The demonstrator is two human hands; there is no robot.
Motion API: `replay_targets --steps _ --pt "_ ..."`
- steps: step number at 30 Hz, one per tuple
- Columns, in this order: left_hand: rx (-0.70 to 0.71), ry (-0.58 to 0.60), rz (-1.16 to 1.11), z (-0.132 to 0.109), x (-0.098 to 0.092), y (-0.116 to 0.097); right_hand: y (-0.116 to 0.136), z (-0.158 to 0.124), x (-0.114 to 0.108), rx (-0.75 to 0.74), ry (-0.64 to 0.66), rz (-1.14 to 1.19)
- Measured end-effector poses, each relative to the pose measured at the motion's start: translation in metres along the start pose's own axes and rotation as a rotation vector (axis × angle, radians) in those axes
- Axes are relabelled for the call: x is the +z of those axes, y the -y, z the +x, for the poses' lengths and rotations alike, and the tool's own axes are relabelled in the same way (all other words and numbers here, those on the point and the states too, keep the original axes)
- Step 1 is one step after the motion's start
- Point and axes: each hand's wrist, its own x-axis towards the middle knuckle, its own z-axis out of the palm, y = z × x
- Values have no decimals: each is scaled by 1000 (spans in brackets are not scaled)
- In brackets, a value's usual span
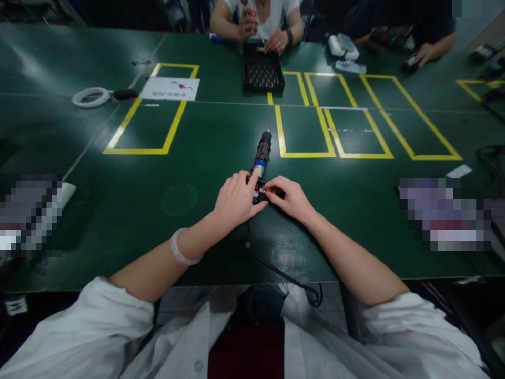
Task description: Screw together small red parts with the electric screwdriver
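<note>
Electric screwdriver (262,151), both hands at its near end

Head view: flat on the green table (197,158), tip pointing away; left hand (235,200) wraps the butt, right hand (291,198) pinches beside it (small red bit there, can't make out).

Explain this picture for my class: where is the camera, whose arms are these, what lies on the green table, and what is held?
No machine here: a person wears a camera on the head, looking forward and down, so the two arms in white sleeves are the wearer's own. The left hand and right hand both hold the near end of a black power tool lying on the green table; its cable trails off the near edge. Farther off lie a black tray, a paper sheet, a white ring and yellow tape outlines. Another person's hands work at the tray.
</note>
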Motion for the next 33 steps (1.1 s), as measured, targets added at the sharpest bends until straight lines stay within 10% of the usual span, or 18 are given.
replay_targets --steps 18,33 --pt "-107 38 -6 -1 -7 35 -3 -2 -2 53 40 187" --pt "-474 125 133 -24 -6 234 -3 -2 -3 89 60 152"
